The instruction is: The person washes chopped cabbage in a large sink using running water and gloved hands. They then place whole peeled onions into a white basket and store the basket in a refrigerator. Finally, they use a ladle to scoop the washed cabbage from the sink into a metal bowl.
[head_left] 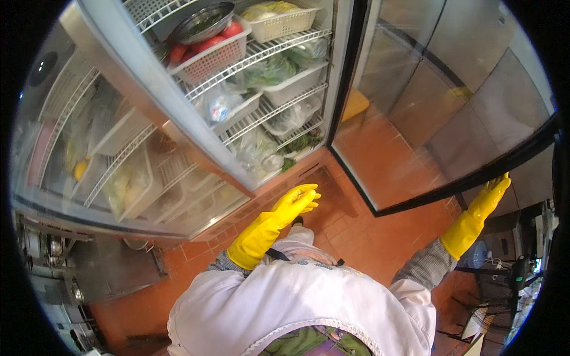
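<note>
Before me stands a glass-fronted refrigerator with wire shelves [262, 53]. My left hand [298, 202], in a yellow rubber glove, is in front of its lower edge, fingers apart and holding nothing. At the far right my right hand [492, 193], in a matching glove, is at the edge of the open glass door [409, 111]; its fingertips are partly hidden behind the black frame. A pink basket [213, 58] of red produce carries a metal bowl [202, 22]. Beside it is a cream basket [282, 22]. Lower shelves hold a white tray [296, 86] and bagged greens.
Another glass door [111, 147] covers the left section, with trays behind it. A metal counter [116, 262] stands at lower left. On the right are a blue water bottle [474, 255] and a black fan [490, 311]. Red tile [200, 293] covers the floor.
</note>
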Motion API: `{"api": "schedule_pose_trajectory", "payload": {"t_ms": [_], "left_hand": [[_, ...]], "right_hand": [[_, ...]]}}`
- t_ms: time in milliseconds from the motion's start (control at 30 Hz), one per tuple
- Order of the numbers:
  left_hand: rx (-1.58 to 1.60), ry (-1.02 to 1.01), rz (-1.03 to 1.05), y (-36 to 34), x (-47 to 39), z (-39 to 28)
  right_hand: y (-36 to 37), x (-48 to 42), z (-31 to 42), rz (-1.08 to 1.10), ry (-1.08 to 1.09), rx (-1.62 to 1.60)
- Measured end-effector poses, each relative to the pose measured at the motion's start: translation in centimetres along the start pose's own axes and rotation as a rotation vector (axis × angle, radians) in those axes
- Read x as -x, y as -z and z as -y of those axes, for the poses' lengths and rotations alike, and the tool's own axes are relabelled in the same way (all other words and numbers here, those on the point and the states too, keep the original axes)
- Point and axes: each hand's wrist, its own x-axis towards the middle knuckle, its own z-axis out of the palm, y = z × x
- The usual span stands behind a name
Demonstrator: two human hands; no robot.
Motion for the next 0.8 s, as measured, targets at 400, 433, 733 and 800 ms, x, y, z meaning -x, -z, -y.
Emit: {"api": "schedule_pose_trajectory", "payload": {"t_ms": [400, 433, 733, 800], "left_hand": [[0.007, 0.062, -0.076, 2.6, 8.8, 2.6], [0.004, 0.057, -0.036, 2.6, 8.7, 2.6], [-0.065, 0.059, 0.238, 6.8, 8.7, 1.4], [-0.012, 0.011, 0.231, 9.7, 9.3, 2.1]], "right_hand": [[0.4, 0.8, 3.1, 0.239, -0.181, -0.274], [0.4, 2.3, 4.0, 0.24, -0.161, -0.288], [-7.6, 23.6, 10.7, 0.864, -0.324, -0.236], [-11.8, 28.5, 14.6, 0.836, -0.318, -0.042]]}}
